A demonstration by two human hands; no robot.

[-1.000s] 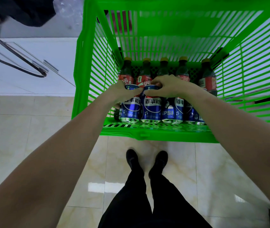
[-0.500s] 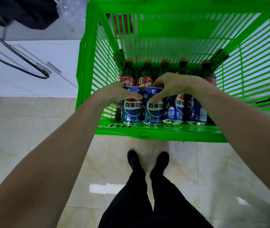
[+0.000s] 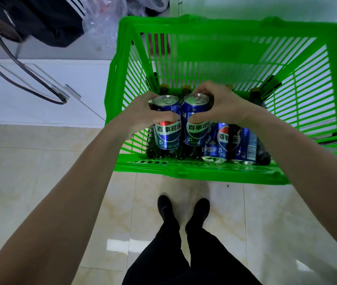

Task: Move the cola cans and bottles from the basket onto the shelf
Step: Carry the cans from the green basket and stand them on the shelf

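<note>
Head view: green basket [image 3: 200, 171] on tiled floor [image 3: 40, 161]. Left hand [image 3: 140, 116] grips a blue cola can [image 3: 168, 128], fingers curled round its upper part; right hand [image 3: 221, 109] grips a second blue can [image 3: 196, 124] the same way, both cans touching, raised above the row near the basket's near-left corner. Two more blue cans [image 3: 229, 144] stand along the near wall toward the right. Bottles [image 3: 254, 93] with yellow caps line the far wall, mostly hidden. Black shoes [image 3: 184, 210] below the basket.
</note>
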